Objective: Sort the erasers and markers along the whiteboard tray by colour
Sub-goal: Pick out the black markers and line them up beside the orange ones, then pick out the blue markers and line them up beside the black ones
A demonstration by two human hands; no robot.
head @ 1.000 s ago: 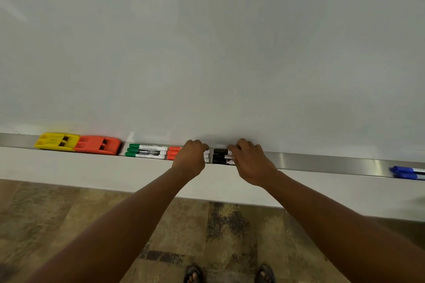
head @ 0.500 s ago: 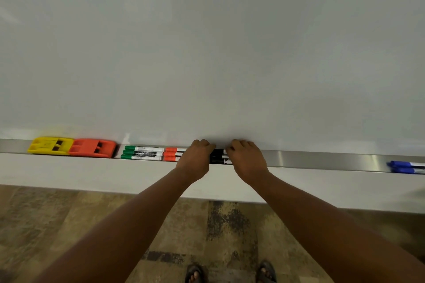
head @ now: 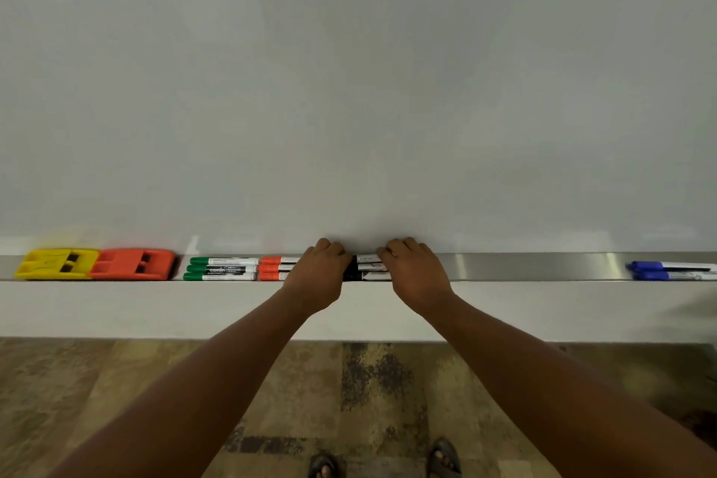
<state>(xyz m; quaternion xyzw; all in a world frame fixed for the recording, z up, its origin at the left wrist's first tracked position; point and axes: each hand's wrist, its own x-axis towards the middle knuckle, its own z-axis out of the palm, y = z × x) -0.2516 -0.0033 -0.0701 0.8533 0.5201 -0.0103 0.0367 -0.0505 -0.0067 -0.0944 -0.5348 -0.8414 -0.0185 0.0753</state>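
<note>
- Two hands are down on the metal tray (head: 523,266) that runs along the bottom of a plain whiteboard (head: 349,89), nothing written on it.
- Below the tray there's a pale ledge (head: 116,308), then a mottled brown floor (head: 97,400) with the person's sandalled feet poking in at the bottom edge.
- Far left in the tray: yellow eraser (head: 54,264) touching the orange eraser (head: 134,264), then green markers (head: 221,269) stacked three deep, then orange markers (head: 273,268) right after them.
- Left hand (head: 316,275) sits curled over the right end of the orange markers, fingers bent down onto them. Can't tell if it's actually gripping or just pressing.
- Right hand (head: 417,274) is curled the same way over the right end of the black markers (head: 362,268), which lie between the two hands. Same deal, can't tell if it's a real hold.
- Blue markers (head: 667,270) sit well apart at the far right of the tray.
</note>
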